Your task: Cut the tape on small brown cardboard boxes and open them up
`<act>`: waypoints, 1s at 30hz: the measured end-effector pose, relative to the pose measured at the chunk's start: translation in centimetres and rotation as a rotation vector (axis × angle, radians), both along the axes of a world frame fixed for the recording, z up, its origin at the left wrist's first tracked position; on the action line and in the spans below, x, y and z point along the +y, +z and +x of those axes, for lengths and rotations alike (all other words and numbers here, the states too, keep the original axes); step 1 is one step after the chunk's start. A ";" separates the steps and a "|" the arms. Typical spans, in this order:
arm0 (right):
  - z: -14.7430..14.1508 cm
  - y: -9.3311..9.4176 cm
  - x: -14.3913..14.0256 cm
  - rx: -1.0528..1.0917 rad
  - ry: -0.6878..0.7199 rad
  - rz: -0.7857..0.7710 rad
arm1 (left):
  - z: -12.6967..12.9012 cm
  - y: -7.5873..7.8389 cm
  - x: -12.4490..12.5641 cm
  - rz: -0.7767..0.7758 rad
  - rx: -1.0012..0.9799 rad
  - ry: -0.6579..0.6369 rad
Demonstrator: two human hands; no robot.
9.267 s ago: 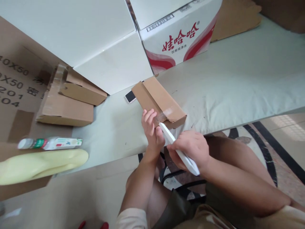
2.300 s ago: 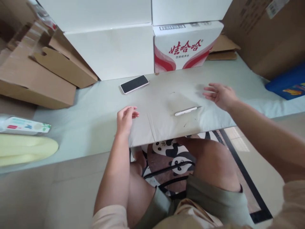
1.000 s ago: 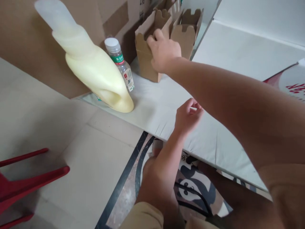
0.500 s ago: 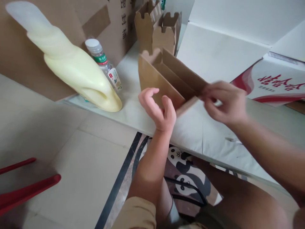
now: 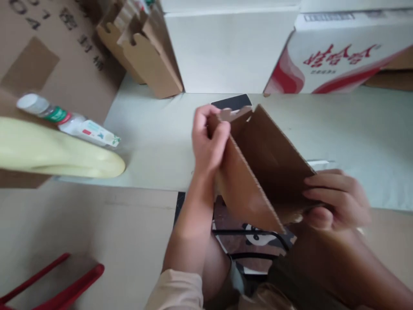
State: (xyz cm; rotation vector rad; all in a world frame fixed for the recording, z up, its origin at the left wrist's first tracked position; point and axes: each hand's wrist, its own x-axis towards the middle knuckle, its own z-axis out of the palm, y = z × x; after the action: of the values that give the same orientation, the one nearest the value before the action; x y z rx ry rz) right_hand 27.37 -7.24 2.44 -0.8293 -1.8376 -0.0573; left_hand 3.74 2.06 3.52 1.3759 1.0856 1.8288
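Note:
Between my hands is an open-topped brown cardboard box [image 5: 250, 185], tilted and raised near the table's front edge. My left hand [image 5: 209, 137] grips its far left corner, thumb inside and fingers around the notched end. On the near right side, my right hand [image 5: 337, 198] pinches the wall, with fingers reaching inside and the thumb low on the near edge. The inside of the box is dark, and I see nothing in it. Just behind the box, a flat black item [image 5: 232, 102] lies on the table.
Similar notched cardboard boxes [image 5: 151, 64] stand at the back left by a large carton [image 5: 80, 73]. A plastic bottle [image 5: 71, 120] and a pale yellow bottle-like object [image 5: 58, 150] are at left. A white-and-red carton [image 5: 335, 56] stands behind. Red bars [image 5: 74, 284] show low left.
The box has come nearer and turned in my hands. My left hand, loosely curled beside it before, now grips its corner. My right hand has moved lower. The view has swung right.

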 end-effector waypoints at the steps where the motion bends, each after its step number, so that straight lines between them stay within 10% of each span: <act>1: -0.2 0.0 0.4 0.007 0.009 0.063 | 0.3 0.1 0.2 -0.017 -0.054 0.019; 8: 0.2 -1.1 1.9 0.263 -0.086 -0.154 | 1.6 1.0 1.1 0.010 -0.198 0.123; 13: -0.1 -1.9 1.5 0.447 0.116 -0.439 | 1.7 0.3 0.4 0.078 -0.044 0.165; 23: -1.2 -3.2 0.9 0.404 0.350 -0.365 | -1.5 -4.4 -0.5 -0.186 0.180 0.103; 30: -1.5 -3.9 1.2 0.384 0.314 -0.303 | -2.4 -4.4 -0.4 -0.046 0.443 0.048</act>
State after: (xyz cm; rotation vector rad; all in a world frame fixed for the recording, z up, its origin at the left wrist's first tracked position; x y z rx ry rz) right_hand 25.84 -6.09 -1.43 -0.6885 -1.6053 0.5554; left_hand 1.36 1.67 -0.84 1.7913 1.3779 1.5551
